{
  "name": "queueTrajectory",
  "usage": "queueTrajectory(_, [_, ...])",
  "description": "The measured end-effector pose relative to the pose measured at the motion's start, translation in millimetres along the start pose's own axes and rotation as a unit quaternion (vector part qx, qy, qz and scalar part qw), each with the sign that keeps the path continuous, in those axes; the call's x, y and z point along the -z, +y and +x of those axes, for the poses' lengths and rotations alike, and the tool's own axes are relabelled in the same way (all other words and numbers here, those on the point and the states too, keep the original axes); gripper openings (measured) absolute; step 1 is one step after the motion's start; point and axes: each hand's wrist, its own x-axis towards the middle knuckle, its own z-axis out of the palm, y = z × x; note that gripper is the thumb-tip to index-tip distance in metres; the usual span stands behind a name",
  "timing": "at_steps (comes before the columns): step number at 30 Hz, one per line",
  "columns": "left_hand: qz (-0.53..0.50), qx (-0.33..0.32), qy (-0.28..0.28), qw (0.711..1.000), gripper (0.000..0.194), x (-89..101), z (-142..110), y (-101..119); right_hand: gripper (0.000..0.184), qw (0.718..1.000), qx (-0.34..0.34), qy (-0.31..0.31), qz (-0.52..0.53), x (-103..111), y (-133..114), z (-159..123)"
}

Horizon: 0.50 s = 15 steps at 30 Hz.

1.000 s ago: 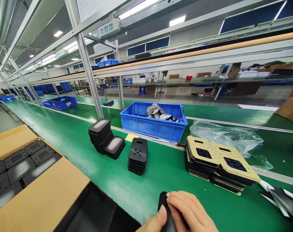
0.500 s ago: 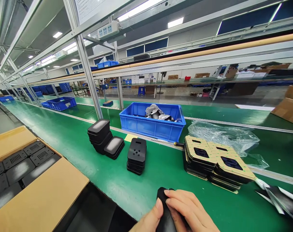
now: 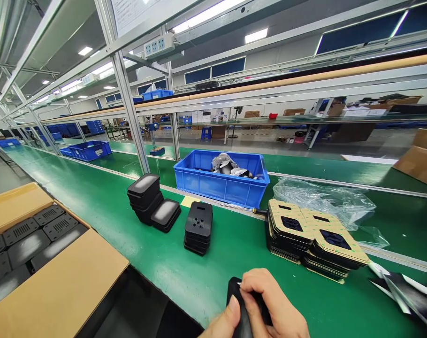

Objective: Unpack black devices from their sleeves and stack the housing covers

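Observation:
At the bottom of the view, a black plastic case (image 3: 244,325) stands on edge above the green belt. My left hand (image 3: 218,326) grips its lower left side, with the thumb up against it. My right hand (image 3: 273,300) comes from the right, its fingers pinching over the case's top edge. Much of the case is hidden by my fingers. Beyond it stand a stack of black cases with star-pattern holes (image 3: 198,225) and a stack of black pieces backed with tan adhesive sheets (image 3: 289,225).
More black rounded cases (image 3: 145,195) stand on the green belt (image 3: 213,277). Behind them are a blue plastic crate (image 3: 220,185) holding scraps and a clear plastic bag (image 3: 322,202). A cardboard box of black vented parts (image 3: 30,239) lies left; silver-and-black sheets (image 3: 403,295) lie right.
My right fingers have shifted slightly up along the case's top edge. The whole scene has drifted a little to the left in view.

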Motion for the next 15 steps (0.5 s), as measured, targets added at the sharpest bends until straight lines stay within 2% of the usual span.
queueTrajectory(2, [-0.005, -0.001, 0.004, 1.0, 0.041, 0.3, -0.2, 0.8, 0.013, 0.999, -0.028, -0.022, 0.035, 3.0, 1.7, -0.4])
queueTrajectory(4, [-0.009, 0.0, 0.007, 1.0, 0.041, 0.3, -0.6, 1.6, 0.012, 0.999, -0.038, -0.012, 0.008, 6.1, 4.0, -1.2])
queueTrajectory(7, [-0.012, 0.0, 0.011, 1.0, 0.041, -0.1, -0.5, 2.2, 0.029, 0.997, 0.015, 0.011, -0.074, 9.2, 7.0, -1.0])
queueTrajectory(9, [-0.012, -0.003, 0.017, 1.0, 0.039, -0.2, 0.2, 2.3, 0.036, 0.994, 0.064, 0.001, -0.087, 10.6, 8.0, 0.1])
queueTrajectory(11, [-0.01, -0.006, 0.023, 1.0, 0.039, 0.2, 1.0, 2.2, 0.038, 0.993, 0.086, -0.012, -0.081, 11.4, 8.3, 1.3])
queueTrajectory(15, [-0.008, 0.002, 0.025, 1.0, 0.045, 2.2, 1.4, -0.6, 0.022, 0.994, 0.058, 0.002, -0.09, 9.2, 9.4, 3.9])
